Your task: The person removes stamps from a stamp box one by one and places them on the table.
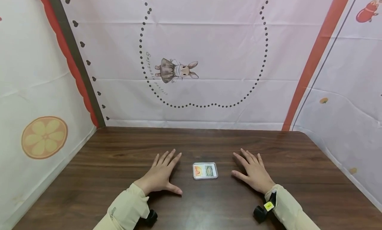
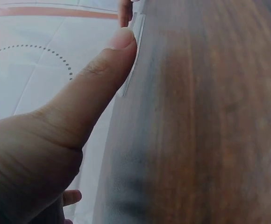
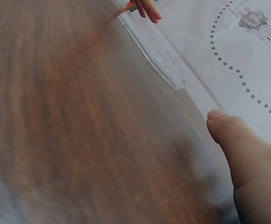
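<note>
A small flat clear plastic case (image 1: 205, 171) lies on the brown wooden table, with a printed orange, white and green face showing through its lid. To its left my left hand (image 1: 161, 175) is spread, fingers straight and thumb out, holding nothing. On the other side my right hand (image 1: 253, 172) has its fingers fanned apart, also holding nothing. Both hands are apart from the case. In the left wrist view the thumb overlaps part of the case (image 2: 136, 51). The right wrist view shows the case (image 3: 152, 49) edge-on, beyond the thumb.
The wooden table (image 1: 119, 150) meets a printed cloth backdrop (image 1: 209, 51) at its far edge, with cloth sides left and right. Dark wrist cameras (image 1: 260, 214) are strapped below both light sleeves (image 1: 126, 208).
</note>
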Demonstrator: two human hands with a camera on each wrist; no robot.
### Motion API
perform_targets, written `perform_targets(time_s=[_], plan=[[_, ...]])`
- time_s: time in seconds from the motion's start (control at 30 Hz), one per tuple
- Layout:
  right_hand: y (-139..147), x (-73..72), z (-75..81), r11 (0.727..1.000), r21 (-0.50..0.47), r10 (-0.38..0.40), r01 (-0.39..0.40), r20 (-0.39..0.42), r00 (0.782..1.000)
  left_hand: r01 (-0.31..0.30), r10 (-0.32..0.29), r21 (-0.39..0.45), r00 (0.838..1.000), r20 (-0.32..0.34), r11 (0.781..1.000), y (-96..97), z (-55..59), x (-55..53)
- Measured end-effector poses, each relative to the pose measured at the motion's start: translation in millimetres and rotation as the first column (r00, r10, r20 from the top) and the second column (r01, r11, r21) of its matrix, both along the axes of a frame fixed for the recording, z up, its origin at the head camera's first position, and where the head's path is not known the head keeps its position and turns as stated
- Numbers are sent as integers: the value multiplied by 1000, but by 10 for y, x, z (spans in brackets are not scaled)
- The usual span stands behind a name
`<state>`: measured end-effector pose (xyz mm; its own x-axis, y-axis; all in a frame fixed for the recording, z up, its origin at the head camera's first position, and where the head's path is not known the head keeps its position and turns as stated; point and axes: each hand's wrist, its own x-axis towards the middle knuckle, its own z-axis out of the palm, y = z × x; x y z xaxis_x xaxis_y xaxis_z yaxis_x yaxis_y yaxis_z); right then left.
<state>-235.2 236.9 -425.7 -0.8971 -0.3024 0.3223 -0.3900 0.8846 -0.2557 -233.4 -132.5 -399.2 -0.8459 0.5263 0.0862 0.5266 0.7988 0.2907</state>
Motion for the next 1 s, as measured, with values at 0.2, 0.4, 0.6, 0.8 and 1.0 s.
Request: perform_targets(time_s=[0.2, 0.4, 0.6, 0.8, 1.0], plan=[[-3, -14, 12, 1000, -14, 13, -14, -59, 998, 10, -10, 22, 1000, -6, 1000, 12, 47, 10], [-9, -20, 2, 999, -36, 35, -39, -98, 995, 8, -7, 15, 999, -36, 1000, 14, 46, 20], [-24, -29, 26, 998, -42, 35, -40, -119, 992, 26, -24, 22, 996, -84, 999, 27, 36, 14], [-47, -17, 52, 997, -59, 32, -39, -123, 992, 38, -36, 23, 995, -90, 999, 69, 60, -9], [-66, -23, 33, 997, -59, 32, -40, -135, 990, 49, -47, 7, 989, -143, 999, 113, 69, -37]])
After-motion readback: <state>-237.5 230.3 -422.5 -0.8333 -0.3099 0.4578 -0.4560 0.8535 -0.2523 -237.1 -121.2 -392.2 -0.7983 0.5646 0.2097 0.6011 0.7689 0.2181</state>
